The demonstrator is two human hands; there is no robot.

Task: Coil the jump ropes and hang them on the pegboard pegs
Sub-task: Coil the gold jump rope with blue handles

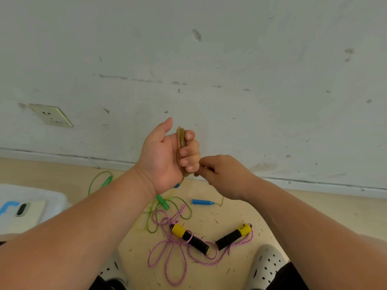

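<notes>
My left hand (165, 153) is raised, palm toward me, and grips a bundle of yellow-green rope (181, 141) folded into several strands. My right hand (222, 174) pinches the rope's lower end beside the left fingers. One blue handle (202, 202) of this rope lies on the floor; a second blue bit (177, 186) peeks out below my left wrist. A green rope with green handles (163, 202) lies loose on the floor. Nearer me sprawls a pink braided rope (167, 254) with black-and-yellow handles (189, 237). No pegboard is in view.
A scuffed white wall (209, 70) with a socket (51, 115) rises ahead above a baseboard. A white tray with a flat cream device (23, 212) sits at the left. My two white perforated shoes (267, 266) stand on the tan floor.
</notes>
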